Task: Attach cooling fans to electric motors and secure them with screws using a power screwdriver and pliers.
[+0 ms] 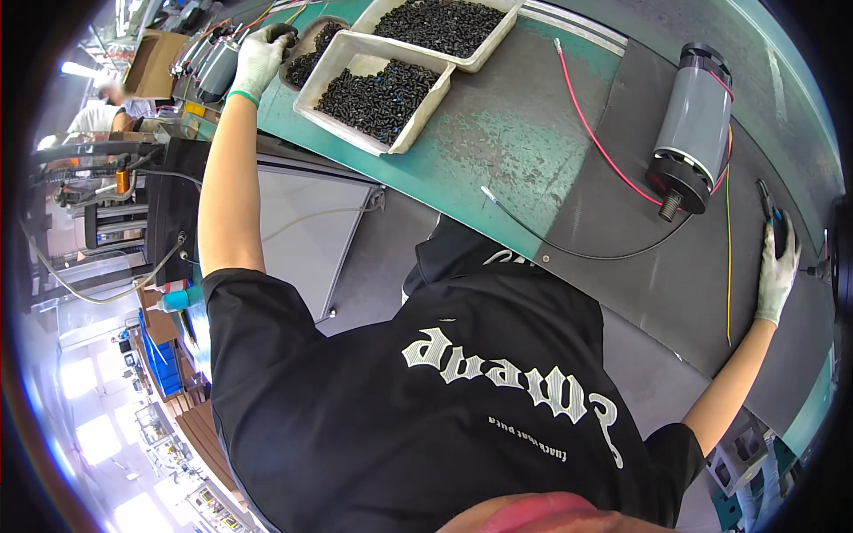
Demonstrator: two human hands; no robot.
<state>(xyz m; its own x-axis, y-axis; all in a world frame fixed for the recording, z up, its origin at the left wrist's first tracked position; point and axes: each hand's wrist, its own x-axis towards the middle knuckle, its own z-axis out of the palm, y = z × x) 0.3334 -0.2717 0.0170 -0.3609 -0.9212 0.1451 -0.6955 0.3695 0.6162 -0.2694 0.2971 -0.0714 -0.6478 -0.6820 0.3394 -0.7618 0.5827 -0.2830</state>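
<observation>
My left hand [259, 67], in a white glove with dark fingertips, is at the edge of a small bowl [290, 75] of black parts. Its fingers are curled together, and whatever is between them cannot be made out. Far to the right, my gloved right hand [777, 266] is closed around a dark hand tool with a bit of blue, which looks like pliers [766, 201]. Between that hand and the trays lies a grey cylindrical motor [693, 120] with black ends and a threaded shaft. A red wire, a black wire and a yellow-green wire run from it.
Two white trays [409, 140] full of small black parts stand beside the bowl on the worn green bench [498, 133]. A dark mat [613, 244] lies under the motor. More motors [219, 73] with wires sit at the far left. Another person [96, 117] is in the left background.
</observation>
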